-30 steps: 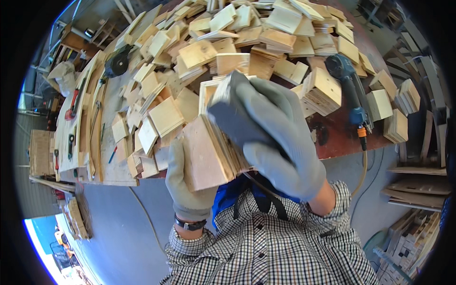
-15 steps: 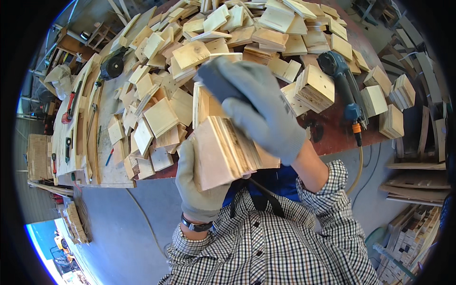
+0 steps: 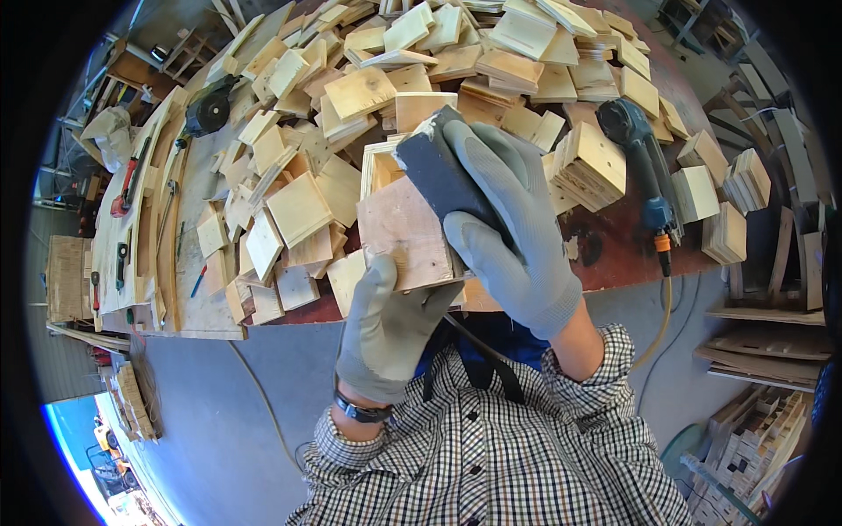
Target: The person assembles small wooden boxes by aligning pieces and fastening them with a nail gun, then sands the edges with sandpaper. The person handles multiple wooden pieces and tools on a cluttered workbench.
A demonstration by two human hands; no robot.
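Note:
In a grey glove, my left hand (image 3: 386, 329) grips a plywood block (image 3: 405, 232) from below, thumb on its near edge. The block's flat, pinkish face is turned up toward me. My right hand (image 3: 517, 232), also gloved, is wrapped round a dark sanding block (image 3: 445, 171) with a worn, pale end. The sanding block lies slanted against the plywood block's far right edge; its underside is hidden. Just behind, an open-ended wooden box-like piece (image 3: 382, 167) stands on the table.
A large heap of plywood pieces (image 3: 303, 210) covers the red table (image 3: 596, 254). To the right lie a power sander (image 3: 645, 167) with a yellow hose and stacked blocks (image 3: 596, 167). Leftward are a black round-bodied tool (image 3: 209, 112), a red-handled tool (image 3: 127, 188) and long boards.
The plywood block has turned from showing its layered edge to showing its flat face. My right hand and the sanding block have shifted slightly right and nearer, and are less blurred.

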